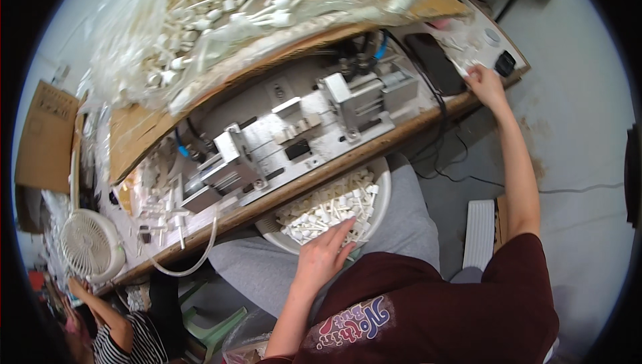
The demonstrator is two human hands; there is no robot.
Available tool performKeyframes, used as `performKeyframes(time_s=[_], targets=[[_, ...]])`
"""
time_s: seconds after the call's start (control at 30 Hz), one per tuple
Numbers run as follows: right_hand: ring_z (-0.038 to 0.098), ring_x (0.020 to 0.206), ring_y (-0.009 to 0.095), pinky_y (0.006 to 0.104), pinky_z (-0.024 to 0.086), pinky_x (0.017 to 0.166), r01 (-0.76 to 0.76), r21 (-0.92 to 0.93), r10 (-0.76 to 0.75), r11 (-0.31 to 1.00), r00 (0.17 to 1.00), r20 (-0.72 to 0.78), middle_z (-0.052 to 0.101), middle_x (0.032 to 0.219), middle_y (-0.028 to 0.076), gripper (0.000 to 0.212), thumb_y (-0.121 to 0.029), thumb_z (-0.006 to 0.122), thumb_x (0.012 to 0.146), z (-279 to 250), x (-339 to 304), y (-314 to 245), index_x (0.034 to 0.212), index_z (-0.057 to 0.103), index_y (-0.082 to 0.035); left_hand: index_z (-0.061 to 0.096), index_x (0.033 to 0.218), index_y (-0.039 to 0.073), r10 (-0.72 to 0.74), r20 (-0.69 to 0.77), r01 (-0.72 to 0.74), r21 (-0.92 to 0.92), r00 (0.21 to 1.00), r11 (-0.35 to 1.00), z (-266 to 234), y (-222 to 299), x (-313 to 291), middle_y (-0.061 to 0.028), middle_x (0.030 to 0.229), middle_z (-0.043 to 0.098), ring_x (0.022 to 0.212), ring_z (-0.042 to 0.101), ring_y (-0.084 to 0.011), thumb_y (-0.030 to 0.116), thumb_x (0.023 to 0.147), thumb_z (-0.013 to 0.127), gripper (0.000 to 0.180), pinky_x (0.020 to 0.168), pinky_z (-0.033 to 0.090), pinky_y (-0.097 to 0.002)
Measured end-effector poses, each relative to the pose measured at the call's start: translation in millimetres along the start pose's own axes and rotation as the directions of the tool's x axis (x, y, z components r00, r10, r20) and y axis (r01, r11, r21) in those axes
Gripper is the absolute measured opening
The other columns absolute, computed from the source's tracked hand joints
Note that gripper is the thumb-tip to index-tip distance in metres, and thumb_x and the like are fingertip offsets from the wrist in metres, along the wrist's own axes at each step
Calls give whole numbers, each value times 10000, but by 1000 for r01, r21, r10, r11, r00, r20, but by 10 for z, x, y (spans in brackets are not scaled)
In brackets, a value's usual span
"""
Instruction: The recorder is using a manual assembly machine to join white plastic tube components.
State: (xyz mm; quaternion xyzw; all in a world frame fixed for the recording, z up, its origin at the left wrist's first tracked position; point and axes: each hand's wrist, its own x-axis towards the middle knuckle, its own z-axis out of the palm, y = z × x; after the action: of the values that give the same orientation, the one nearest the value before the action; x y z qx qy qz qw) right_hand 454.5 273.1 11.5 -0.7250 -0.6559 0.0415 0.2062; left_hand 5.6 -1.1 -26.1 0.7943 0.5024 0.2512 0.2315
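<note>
My left hand [323,258] rests over the near rim of a round white basin [383,198] held between my legs. Its fingers are stretched out, with nothing seen in them. Small white plastic parts with caps and thin stems [321,213] fill the basin. Far to the right, my right hand [487,87] reaches to the bench end, fingertips pinched together beside a black phone [435,63]. A thin white bit shows at those fingertips, too small to name. In the middle of the bench stands a metal fixture [297,127] with a clamp block on each side; neither hand touches it.
A cardboard sheet [134,138] above the fixture bears a plastic bag heaped with white parts [200,20]. A black watch-like object [505,63] lies past my right hand. At left are a white fan [90,244] and another person in a striped top [130,337]. Cables hang below.
</note>
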Motion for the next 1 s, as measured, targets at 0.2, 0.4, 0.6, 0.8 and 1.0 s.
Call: performKeyframes(time_s=[0.2,0.4,0.6,0.8,1.0], targets=[[629,659,244,375,485,645,-2,68,9,998,995,-98,621,676,101,217,-216,673,892,0,-202,-8,994,652,-25,574,1342,91,21,20,-20,-25,1000,999,-39,42,38,-81,1153,688,934,702,-249,184,863,722,509,752,577,-347],[427,576,11,201,348,528,-137,733,115,666,990,80,466,647,-83,209,-207,623,976,-273,-918,-793,1117,644,-55,630,1293,88,51,-152,-60,-57,987,997,-98,123,111,-101,1092,708,889,704,-247,131,806,781,511,744,567,-340],[418,615,-4,171,314,531,-412,811,-271,415,795,542,479,713,-98,226,-151,619,982,-162,-1851,-1916,1173,599,-30,653,1246,27,114,-466,-168,-75,877,983,-392,396,587,-154,1149,691,940,692,-276,37,769,795,497,807,558,-346],[434,653,-1,179,339,575,-488,799,-602,351,537,592,501,720,-67,232,-106,607,991,-67,-2015,-2310,1196,564,-7,723,1104,32,144,-446,-193,-66,883,979,-576,390,574,-126,1051,703,874,693,-255,-4,729,794,383,729,565,-330],[553,583,46,185,441,567,-568,812,-468,134,686,557,649,823,33,151,-53,682,922,-19,-1872,-2466,1036,635,34,733,1068,40,50,-478,-172,-214,877,962,-754,342,442,-125,1015,704,834,709,-246,3,752,782,322,713,568,-320]])
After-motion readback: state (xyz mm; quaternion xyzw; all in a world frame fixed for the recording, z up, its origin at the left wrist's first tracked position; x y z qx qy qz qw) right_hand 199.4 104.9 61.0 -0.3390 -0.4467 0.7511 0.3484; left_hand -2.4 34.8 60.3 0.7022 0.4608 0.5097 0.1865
